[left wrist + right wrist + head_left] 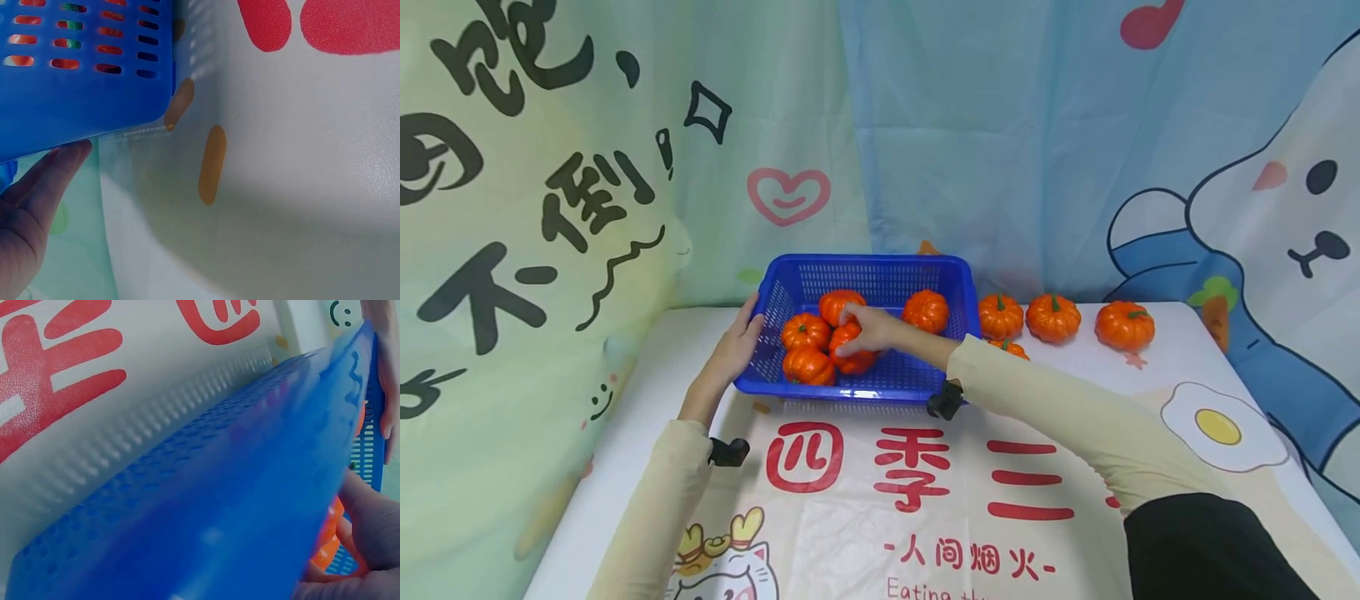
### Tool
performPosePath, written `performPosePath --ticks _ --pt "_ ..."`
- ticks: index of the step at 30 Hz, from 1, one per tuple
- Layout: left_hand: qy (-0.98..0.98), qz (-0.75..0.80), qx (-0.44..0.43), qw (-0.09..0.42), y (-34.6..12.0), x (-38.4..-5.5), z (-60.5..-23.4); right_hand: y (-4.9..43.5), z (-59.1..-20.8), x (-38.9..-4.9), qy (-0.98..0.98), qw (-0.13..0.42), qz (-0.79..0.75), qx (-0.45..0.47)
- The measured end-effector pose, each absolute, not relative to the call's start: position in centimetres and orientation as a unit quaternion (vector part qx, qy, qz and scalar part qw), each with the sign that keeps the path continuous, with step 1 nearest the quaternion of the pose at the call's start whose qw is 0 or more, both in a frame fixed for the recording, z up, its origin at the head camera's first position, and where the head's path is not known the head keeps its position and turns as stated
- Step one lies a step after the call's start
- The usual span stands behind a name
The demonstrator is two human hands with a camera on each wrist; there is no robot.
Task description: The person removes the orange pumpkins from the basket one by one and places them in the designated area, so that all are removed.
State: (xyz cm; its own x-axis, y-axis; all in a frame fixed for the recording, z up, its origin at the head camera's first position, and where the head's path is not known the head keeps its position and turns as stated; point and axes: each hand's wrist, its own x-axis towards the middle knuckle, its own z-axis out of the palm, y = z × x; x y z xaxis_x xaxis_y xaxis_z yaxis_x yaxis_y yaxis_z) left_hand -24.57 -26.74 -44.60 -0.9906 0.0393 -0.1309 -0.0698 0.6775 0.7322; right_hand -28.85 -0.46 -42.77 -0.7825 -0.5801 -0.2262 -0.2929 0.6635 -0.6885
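A blue plastic basket point(880, 394) with slotted walls stands on the table and holds several small orange pumpkins. My left hand point(739, 343) rests against the basket's left side. In the left wrist view its straight fingers point(59, 172) touch the outer wall. My right hand point(874, 327) reaches over the basket and grips a pumpkin point(859, 362) in the middle of the cluster. Other pumpkins, one at the left point(805, 332) and one at the right point(927, 310), lie inside. In the right wrist view the basket wall partly hides the right hand point(369, 537) and its pumpkin.
Right of the basket, several pumpkins stand on the table, including one by the wall point(1001, 315), another beside it point(1054, 318) and one farther right point(1124, 326). A printed cloth point(850, 533) covers the table front. A curtain point(947, 167) hangs behind.
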Motion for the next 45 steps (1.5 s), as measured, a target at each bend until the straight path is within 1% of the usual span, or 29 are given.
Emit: performPosePath --ticks 8,12,16,22,26,30,37,45 --pt "0.911 0.406 -0.008 0.067 -26.7 -24.6 -44.9 0.1 -42.2 -28.1 0.896 0.171 -0.324 -0.249" --pt "0.912 0.405 -0.007 0.07 -26.7 -24.6 -44.9 1.9 -40.4 -26.6 0.89 0.144 -0.353 -0.251" --pt "0.913 0.402 -0.006 0.071 -26.9 -24.6 -44.7 4.8 -38.0 -24.3 0.877 0.127 -0.391 -0.248" --pt "0.916 0.396 -0.005 0.065 -27.2 -24.6 -44.6 9.8 -35.8 -20.4 0.87 0.119 -0.415 -0.238" --pt "0.916 0.396 -0.004 0.065 -27.2 -24.5 -44.6 12.6 -35.8 -18.1 0.871 0.131 -0.414 -0.228" --pt "0.916 0.396 -0.001 0.066 -26.8 -24.4 -44.7 14.6 -36.1 -16.3 0.875 0.147 -0.417 -0.198" --pt "0.915 0.398 -0.006 0.07 -26.6 -24.4 -44.8 16.3 -36.3 -14.8 0.87 0.145 -0.43 -0.192" --pt "0.914 0.401 -0.006 0.068 -26.6 -24.5 -44.6 18.4 -36.2 -14.4 0.888 0.124 -0.4 -0.191"
